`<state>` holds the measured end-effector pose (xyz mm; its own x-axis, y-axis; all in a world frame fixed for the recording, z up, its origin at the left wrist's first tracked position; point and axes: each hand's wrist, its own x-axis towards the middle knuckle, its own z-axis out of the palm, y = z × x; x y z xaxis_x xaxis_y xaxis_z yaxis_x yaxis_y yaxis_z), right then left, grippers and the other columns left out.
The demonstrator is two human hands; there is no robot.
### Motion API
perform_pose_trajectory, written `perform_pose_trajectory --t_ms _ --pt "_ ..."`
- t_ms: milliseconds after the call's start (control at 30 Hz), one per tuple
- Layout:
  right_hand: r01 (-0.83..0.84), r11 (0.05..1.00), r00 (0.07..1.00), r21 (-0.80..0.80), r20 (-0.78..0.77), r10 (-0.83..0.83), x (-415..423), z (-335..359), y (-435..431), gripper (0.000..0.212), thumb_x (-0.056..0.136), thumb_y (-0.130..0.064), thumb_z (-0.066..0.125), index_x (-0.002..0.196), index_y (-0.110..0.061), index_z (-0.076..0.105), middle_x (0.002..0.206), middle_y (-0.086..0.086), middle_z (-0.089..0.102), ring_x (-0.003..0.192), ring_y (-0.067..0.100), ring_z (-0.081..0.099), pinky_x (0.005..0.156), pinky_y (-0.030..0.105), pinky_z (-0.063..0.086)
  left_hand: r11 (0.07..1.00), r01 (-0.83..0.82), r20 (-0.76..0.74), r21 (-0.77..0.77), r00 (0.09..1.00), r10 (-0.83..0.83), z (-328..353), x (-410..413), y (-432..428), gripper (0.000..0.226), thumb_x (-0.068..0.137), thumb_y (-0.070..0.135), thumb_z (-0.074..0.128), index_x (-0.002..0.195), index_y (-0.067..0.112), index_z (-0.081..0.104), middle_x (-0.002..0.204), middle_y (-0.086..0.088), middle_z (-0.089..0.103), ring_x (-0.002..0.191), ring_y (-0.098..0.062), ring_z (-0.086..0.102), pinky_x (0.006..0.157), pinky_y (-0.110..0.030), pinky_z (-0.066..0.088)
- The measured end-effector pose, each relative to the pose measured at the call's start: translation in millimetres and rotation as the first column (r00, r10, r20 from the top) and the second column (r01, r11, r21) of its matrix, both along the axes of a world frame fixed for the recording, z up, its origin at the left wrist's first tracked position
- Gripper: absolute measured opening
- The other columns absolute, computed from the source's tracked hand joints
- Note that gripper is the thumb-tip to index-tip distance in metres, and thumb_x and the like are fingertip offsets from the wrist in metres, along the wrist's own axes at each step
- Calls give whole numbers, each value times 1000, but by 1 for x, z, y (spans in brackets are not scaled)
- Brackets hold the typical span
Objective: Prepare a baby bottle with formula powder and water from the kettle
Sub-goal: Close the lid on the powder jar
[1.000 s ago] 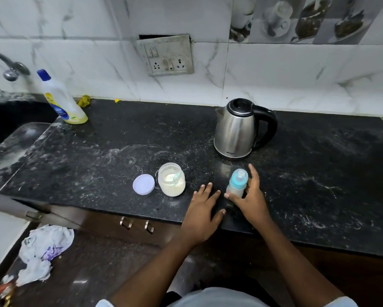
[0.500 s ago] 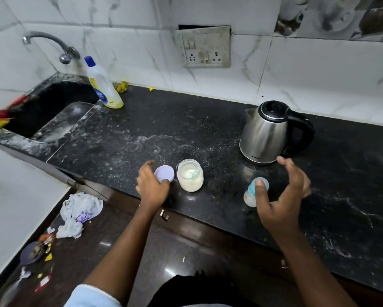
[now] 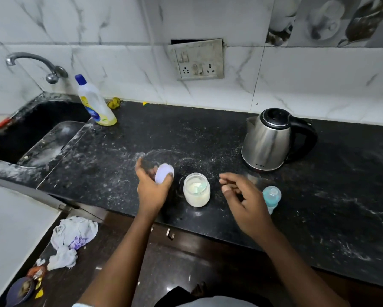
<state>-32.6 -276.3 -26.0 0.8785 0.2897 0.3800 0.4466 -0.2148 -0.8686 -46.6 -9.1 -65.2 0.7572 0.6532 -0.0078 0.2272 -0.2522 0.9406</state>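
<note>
An open glass jar [image 3: 196, 189] of pale formula powder stands near the front edge of the black counter [image 3: 208, 134]. My left hand [image 3: 151, 187] holds the jar's lilac lid [image 3: 164, 172], lifted off the counter just left of the jar. My right hand [image 3: 243, 199] hovers to the right of the jar, fingers loosely spread and holding nothing. The baby bottle [image 3: 272, 198], capped in light blue, stands upright just right of that hand. The steel kettle [image 3: 272, 139] with black lid and handle stands behind, lid closed.
A sink [image 3: 29, 131] with a tap [image 3: 38, 65] lies at the left end. A detergent bottle [image 3: 95, 103] stands beside it by the wall. A wall socket [image 3: 197, 59] is above the counter. Crumpled cloth [image 3: 72, 238] and litter lie on the floor.
My left hand has picked the lilac lid up from the counter. My right hand has let go of the baby bottle and moved left toward the jar.
</note>
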Motion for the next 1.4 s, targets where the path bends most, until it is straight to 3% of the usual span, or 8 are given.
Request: perform_pose_trajectory --t_ms 133,433,567,667,767,900,1167,1400 --pt "-277 960 948 -48 -177 265 13 12 24 71 98 -31 71 157 -51 35 158 -19 40 133 8 56 101 31 55 891 298 333 -344 925 -181 56 0 -23 85 90 23 73 155 39 21 98 -3 80 95 -9 75 85 -22 59" --pt "-303 947 952 -110 -83 295 32 21 31 70 88 -37 82 150 -43 49 156 -16 44 145 12 47 104 36 56 567 418 297 -710 908 -297 53 -1 -62 67 89 28 73 149 33 41 97 -10 80 78 -20 74 71 -33 59" --pt "-229 936 973 -268 -97 210 43 26 24 78 83 -38 87 150 -42 47 145 -18 52 134 8 53 102 28 53 769 403 273 -496 913 -303 36 3 -39 48 90 26 63 137 30 61 115 -8 81 105 -20 77 85 -30 63" --pt "-203 745 976 -636 -68 207 56 26 28 80 86 -37 83 154 -42 41 152 -15 41 136 15 41 105 31 39 933 338 114 -119 939 -326 5 2 -9 62 79 8 54 132 40 60 139 4 68 135 -13 61 119 -47 48" --pt "-257 596 956 -761 -107 275 63 22 44 80 86 -29 81 154 -41 41 152 -9 39 132 20 36 99 27 31 863 489 -119 -127 856 -503 -25 -1 4 91 65 25 75 148 47 44 157 3 49 150 -18 45 127 -53 35" --pt "-315 448 914 -837 -141 379 69 17 67 79 86 -19 80 155 -36 42 155 -2 39 131 25 37 103 31 37 742 637 -74 -209 746 -662 -52 0 -4 123 60 40 101 163 37 34 164 7 45 151 -13 45 127 -43 38" --pt "-354 226 861 -907 -222 457 84 16 96 76 81 -17 82 147 -39 50 148 -5 46 124 23 42 100 41 47 801 583 97 -133 812 -575 -55 11 -15 67 68 32 102 125 44 68 127 9 74 118 -8 70 96 -21 54" --pt "-138 265 952 -954 -55 300 82 5 106 70 76 -66 77 123 -21 54 102 5 54 95 32 66 63 37 42 794 593 118 -135 805 -582 -57 14 -15 69 68 29 103 129 33 70 124 5 77 116 -15 73 100 -40 61"
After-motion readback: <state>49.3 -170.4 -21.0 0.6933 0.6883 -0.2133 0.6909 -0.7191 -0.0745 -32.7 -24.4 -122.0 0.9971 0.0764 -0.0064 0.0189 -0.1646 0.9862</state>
